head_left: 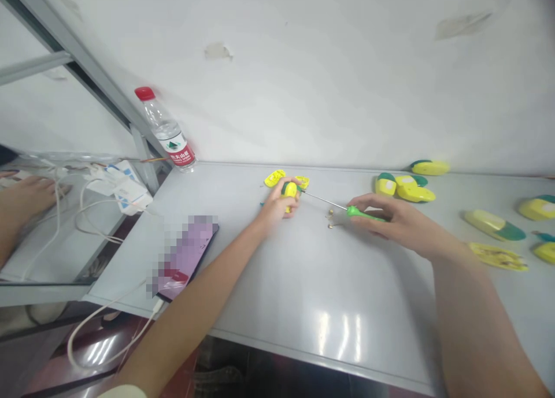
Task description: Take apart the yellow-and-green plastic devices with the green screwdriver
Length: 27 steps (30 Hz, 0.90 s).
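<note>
My left hand (277, 203) is closed around a small yellow and green plastic case (290, 190), held just above the table. In my right hand (390, 216) is a screwdriver (358, 212) with a bright green handle. Its thin metal shaft points left, and the tip reaches the case's right side; whether it sits in a screw is too small to tell. Behind my left hand lie open yellow shell pieces (274, 178). Small brass-coloured parts (330, 226) rest on the table below the shaft.
Several yellow and green cases (415, 193) lie at the right, with an open yellow shell (498, 257) nearer me. A phone (191, 259) on a white cable lies left of my forearm. A water bottle (171, 135) leans at the back left. Beyond the metal frame shows another person's hand (32, 196).
</note>
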Available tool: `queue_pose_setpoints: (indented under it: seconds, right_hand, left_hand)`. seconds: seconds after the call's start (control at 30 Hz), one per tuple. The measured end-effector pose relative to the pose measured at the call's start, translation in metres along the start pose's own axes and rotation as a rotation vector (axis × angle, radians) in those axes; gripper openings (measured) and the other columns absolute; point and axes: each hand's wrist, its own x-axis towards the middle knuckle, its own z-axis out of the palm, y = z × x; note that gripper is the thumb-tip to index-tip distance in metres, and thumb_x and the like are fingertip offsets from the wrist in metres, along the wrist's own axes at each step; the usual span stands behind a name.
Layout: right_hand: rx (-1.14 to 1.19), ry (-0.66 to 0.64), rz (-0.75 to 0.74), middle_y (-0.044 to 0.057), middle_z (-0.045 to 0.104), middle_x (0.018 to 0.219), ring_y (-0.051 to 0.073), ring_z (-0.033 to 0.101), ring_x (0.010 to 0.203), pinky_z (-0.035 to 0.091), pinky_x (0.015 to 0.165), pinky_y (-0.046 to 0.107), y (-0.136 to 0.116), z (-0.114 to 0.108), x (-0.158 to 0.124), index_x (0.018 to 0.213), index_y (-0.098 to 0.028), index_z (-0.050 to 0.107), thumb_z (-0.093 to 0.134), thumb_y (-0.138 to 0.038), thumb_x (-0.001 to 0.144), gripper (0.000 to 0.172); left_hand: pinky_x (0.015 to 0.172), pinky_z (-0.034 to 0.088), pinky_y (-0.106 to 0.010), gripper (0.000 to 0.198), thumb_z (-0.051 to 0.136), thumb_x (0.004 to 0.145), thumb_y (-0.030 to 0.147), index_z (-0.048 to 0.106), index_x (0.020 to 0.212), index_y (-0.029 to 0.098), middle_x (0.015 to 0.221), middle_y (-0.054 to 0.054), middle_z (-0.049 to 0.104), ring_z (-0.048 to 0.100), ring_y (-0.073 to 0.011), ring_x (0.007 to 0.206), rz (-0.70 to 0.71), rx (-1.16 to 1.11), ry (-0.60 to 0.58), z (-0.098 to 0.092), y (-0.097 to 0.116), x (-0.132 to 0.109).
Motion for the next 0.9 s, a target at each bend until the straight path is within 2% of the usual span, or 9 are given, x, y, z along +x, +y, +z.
queue_pose_setpoints:
  seconds: [0.07, 0.13, 0.3, 0.47, 0.53, 0.63, 0.7, 0.8, 0.9]
  right_hand:
    - [0.031, -0.046, 0.031, 0.005, 0.073, 0.092, 0.017, 0.06, 0.064, 0.048, 0.055, 0.032, -0.004, 0.001, -0.001, 0.119, -0.027, 0.075, 0.071, -0.072, 0.083, 0.057]
    - [0.072, -0.083, 0.031, 0.004, 0.07, 0.081, 0.016, 0.055, 0.059, 0.044, 0.052, 0.032, -0.008, 0.002, -0.003, 0.122, -0.025, 0.076, 0.069, -0.073, 0.085, 0.061]
    - [0.122, -0.105, 0.02, 0.008, 0.074, 0.086, 0.015, 0.052, 0.058, 0.041, 0.05, 0.031, -0.016, 0.007, -0.004, 0.119, -0.021, 0.078, 0.065, -0.075, 0.085, 0.066]
    - [0.108, -0.129, 0.033, 0.007, 0.074, 0.087, 0.015, 0.051, 0.059, 0.041, 0.05, 0.03, -0.018, 0.008, -0.004, 0.116, -0.021, 0.078, 0.065, -0.076, 0.085, 0.064]
    - [0.094, -0.136, 0.049, 0.004, 0.069, 0.078, 0.013, 0.047, 0.055, 0.037, 0.049, 0.029, -0.019, 0.007, -0.005, 0.106, -0.021, 0.079, 0.065, -0.077, 0.085, 0.062]
    - [0.075, -0.189, 0.112, -0.002, 0.049, 0.058, 0.01, 0.036, 0.049, 0.028, 0.047, 0.028, -0.019, 0.006, -0.006, 0.079, -0.021, 0.073, 0.059, -0.081, 0.086, 0.063]
    - [0.09, -0.219, 0.163, -0.003, 0.039, 0.055, 0.01, 0.031, 0.049, 0.025, 0.048, 0.028, -0.019, 0.008, -0.005, 0.067, -0.02, 0.065, 0.054, -0.084, 0.087, 0.068]
    - [0.091, -0.182, 0.155, -0.001, 0.045, 0.06, 0.012, 0.037, 0.054, 0.029, 0.05, 0.029, -0.016, 0.01, -0.003, 0.066, -0.02, 0.064, 0.053, -0.086, 0.086, 0.069]
    - [0.002, -0.084, 0.047, 0.003, 0.063, 0.075, 0.016, 0.052, 0.061, 0.041, 0.054, 0.03, -0.014, 0.011, -0.003, 0.092, -0.023, 0.074, 0.062, -0.081, 0.084, 0.059]
  left_hand:
    - [0.049, 0.017, -0.02, 0.051, 0.057, 0.058, 0.01, 0.052, 0.107, 0.024, 0.083, 0.003, 0.049, 0.035, -0.0042, 0.054, -0.006, -0.083, -0.048, -0.004, 0.001, 0.001]
    - [0.048, 0.016, -0.02, 0.052, 0.056, 0.057, 0.01, 0.053, 0.107, 0.023, 0.082, 0.002, 0.049, 0.035, -0.0041, 0.053, -0.005, -0.134, -0.07, -0.007, 0.002, 0.002]
    - [0.048, 0.016, -0.02, 0.068, 0.056, 0.055, 0.009, 0.058, 0.122, 0.022, 0.083, 0.001, 0.049, 0.036, -0.0041, 0.055, -0.012, -0.133, -0.068, -0.008, 0.001, 0.003]
    - [0.05, 0.018, -0.02, 0.078, 0.056, 0.057, 0.009, 0.058, 0.133, 0.025, 0.088, 0.001, 0.051, 0.037, -0.0046, 0.057, -0.004, -0.072, -0.056, -0.005, 0.002, 0.001]
    - [0.051, 0.019, -0.02, 0.078, 0.056, 0.058, 0.01, 0.058, 0.134, 0.026, 0.088, 0.001, 0.051, 0.037, -0.0052, 0.058, 0.001, -0.034, -0.041, -0.003, 0.001, 0.0]
    - [0.052, 0.02, -0.021, 0.075, 0.055, 0.06, 0.012, 0.058, 0.134, 0.027, 0.089, 0.001, 0.051, 0.037, -0.0059, 0.06, 0.026, 0.044, -0.012, 0.0, -0.002, -0.001]
    - [0.054, 0.022, -0.021, 0.074, 0.054, 0.061, 0.012, 0.059, 0.133, 0.027, 0.09, 0.0, 0.052, 0.038, -0.0067, 0.062, 0.052, 0.113, 0.008, 0.001, -0.004, -0.003]
    - [0.057, 0.025, -0.022, 0.072, 0.052, 0.063, 0.012, 0.059, 0.133, 0.026, 0.09, 0.0, 0.051, 0.038, -0.0082, 0.065, 0.073, 0.192, 0.037, 0.004, -0.006, -0.004]
    - [0.06, 0.028, -0.023, 0.069, 0.051, 0.065, 0.012, 0.059, 0.132, 0.026, 0.09, 0.0, 0.051, 0.038, -0.0089, 0.067, 0.073, 0.219, 0.068, 0.007, -0.007, -0.004]
